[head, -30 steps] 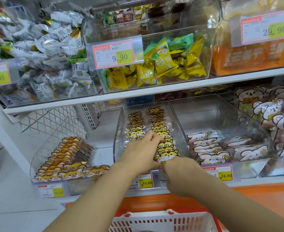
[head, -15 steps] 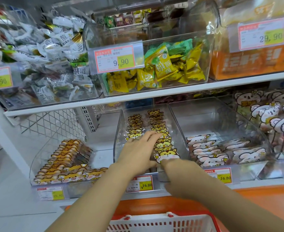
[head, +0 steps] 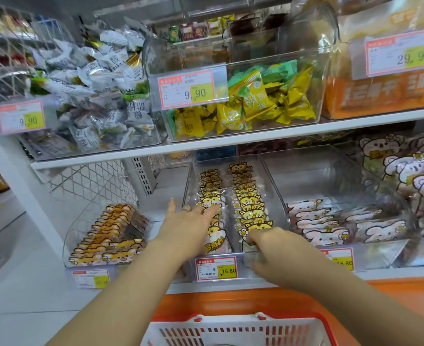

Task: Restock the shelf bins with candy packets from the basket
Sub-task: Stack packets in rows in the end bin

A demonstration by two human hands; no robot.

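Tidying tiger packets (head: 249, 211) in the middle bin (head: 189, 181), I judge: my left hand (head: 188, 221) lies flat and released on them, right hand (head: 271, 248) grasp unclear (it curls out of view); next, the basket (head: 231, 320).

white shelf (head: 256, 143), clear bins (head: 276, 176)

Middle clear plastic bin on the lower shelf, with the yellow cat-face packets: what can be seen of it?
The clear plastic bin is open-topped, with see-through walls and a low front lip, on the white lower shelf. It holds two overlapping rows of yellow cat-face packets. A red-and-yellow price tag reading 16.80 hangs on its front. The left hand lies flat on the left row; the right hand touches the right row's front packet.
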